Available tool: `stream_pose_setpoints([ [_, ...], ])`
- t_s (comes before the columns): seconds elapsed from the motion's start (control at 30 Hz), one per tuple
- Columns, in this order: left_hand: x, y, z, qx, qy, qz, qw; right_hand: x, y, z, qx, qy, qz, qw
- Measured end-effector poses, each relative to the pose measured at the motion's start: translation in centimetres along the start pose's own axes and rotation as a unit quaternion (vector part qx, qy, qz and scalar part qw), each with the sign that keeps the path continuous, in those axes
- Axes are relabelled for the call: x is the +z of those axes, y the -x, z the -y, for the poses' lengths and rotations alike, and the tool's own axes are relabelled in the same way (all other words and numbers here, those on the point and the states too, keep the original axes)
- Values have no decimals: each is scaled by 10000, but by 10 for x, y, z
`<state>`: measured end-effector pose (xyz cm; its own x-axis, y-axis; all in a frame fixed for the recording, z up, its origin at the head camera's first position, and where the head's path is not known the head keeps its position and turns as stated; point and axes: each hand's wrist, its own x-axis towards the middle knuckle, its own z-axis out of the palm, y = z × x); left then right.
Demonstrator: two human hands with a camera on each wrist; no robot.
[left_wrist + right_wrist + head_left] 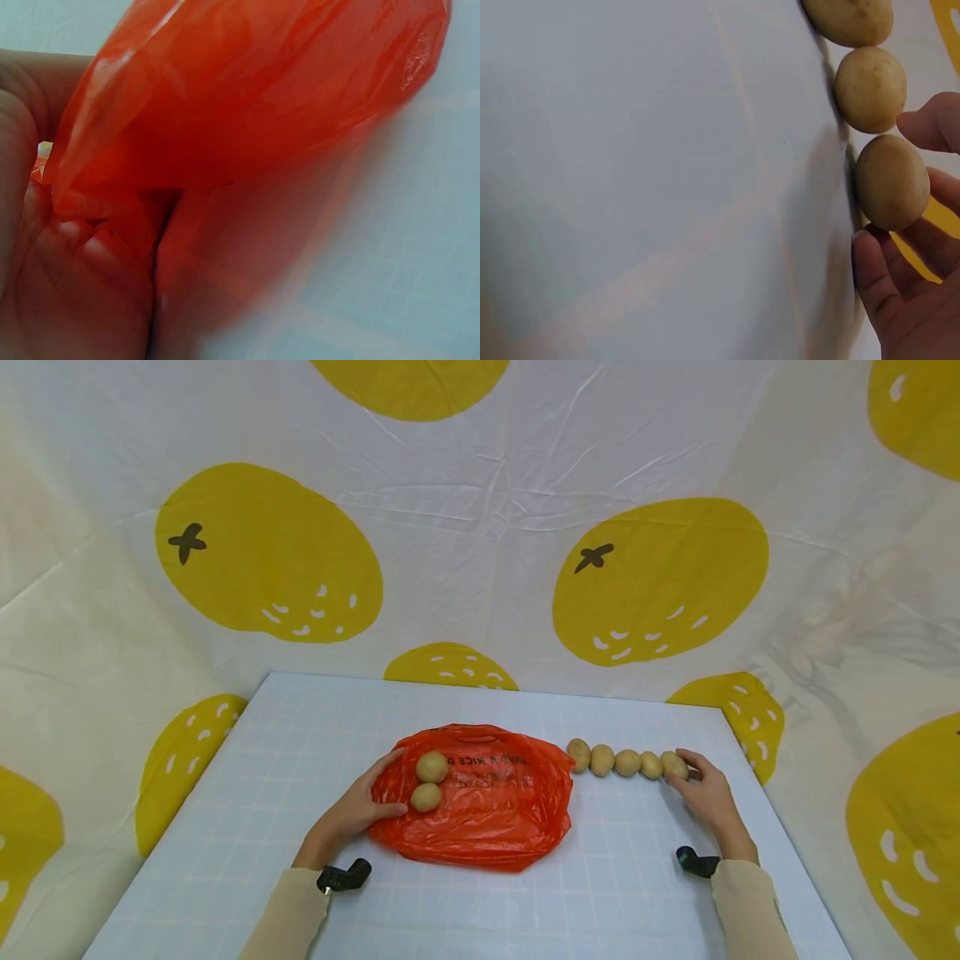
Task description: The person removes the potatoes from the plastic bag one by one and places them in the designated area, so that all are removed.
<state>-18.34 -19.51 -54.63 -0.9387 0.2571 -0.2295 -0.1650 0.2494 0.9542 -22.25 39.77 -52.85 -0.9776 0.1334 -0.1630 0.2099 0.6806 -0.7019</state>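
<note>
A red plastic bag (487, 810) with dark print lies spread on the table. Uncovered on its left part are two potatoes, the upper one (432, 767) just behind the lower one (426, 797). At the bag's left edge my left hand (358, 806) grips the plastic between thumb and fingers; in the left wrist view the red film hides part of the palm. To the bag's right runs a row of several potatoes (627, 763). My right hand (705, 789) holds the rightmost potato (892, 182), with fingers and thumb on either side of it.
The white table (600, 893) has a faint grid pattern. Behind and beside it hangs a pale cloth (465, 568) printed with yellow fruit. A black wrist device (345, 875) sits on the left arm, and another (697, 862) on the right.
</note>
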Motion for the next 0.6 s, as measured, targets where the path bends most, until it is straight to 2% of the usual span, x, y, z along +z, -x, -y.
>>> stream_pose_setpoints([
  [0.2, 0, -1, -1, 18, -22, 5, 10000, -6, 1, 3, -183, 392, 10, 9991],
  [0.37, 1, 0, -2, -36, -70, -16, 10000, -10, 3, 14, -177, 481, 13, 9987],
  [0.6, 1, 0, 0, -100, -24, -35, 9999, -15, 6, 43, -696, 547, -219, 9958],
])
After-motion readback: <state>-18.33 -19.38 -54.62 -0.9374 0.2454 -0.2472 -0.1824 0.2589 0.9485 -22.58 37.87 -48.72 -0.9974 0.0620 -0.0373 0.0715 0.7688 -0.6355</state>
